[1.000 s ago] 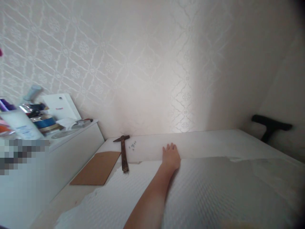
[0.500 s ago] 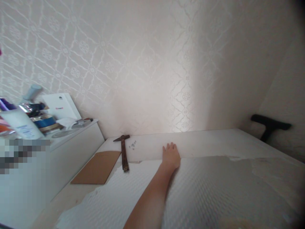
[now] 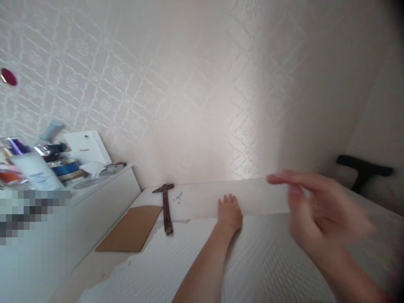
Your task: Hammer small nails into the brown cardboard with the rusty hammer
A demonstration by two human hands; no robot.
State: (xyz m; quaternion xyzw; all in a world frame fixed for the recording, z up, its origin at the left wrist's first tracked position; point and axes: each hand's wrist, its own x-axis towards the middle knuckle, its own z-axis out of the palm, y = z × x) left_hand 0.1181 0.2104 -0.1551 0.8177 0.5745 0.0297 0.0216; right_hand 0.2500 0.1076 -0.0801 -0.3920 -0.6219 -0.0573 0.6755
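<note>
My left hand (image 3: pixel 231 213) lies flat, palm down, on the white board (image 3: pixel 195 198) by the wall, its fingers stretched out. In the air at the right is my right hand (image 3: pixel 322 206), blurred by motion; its index finger points left, the thumb is below it, and no object shows in it. A hammer (image 3: pixel 166 210) with a dark wooden handle rests left of my left hand. Just right of the hammer head are several small metal pieces (image 3: pixel 178 198), too small to name surely. A brown cardboard sheet (image 3: pixel 129 229) lies beside the handle.
Quilted light fabric (image 3: pixel 259 252) covers the near surface. On the left, a white cabinet (image 3: pixel 104 210) carries a white tube (image 3: pixel 39 172), a white box (image 3: pixel 86 147) and several jars. A black T-shaped handle (image 3: pixel 362 168) stands at the far right. Patterned wallpaper (image 3: pixel 189 105) rises behind.
My right hand has come into view from the lower right. My left hand stays on the board. The whole view has shifted slightly, with things now a little lower and farther right.
</note>
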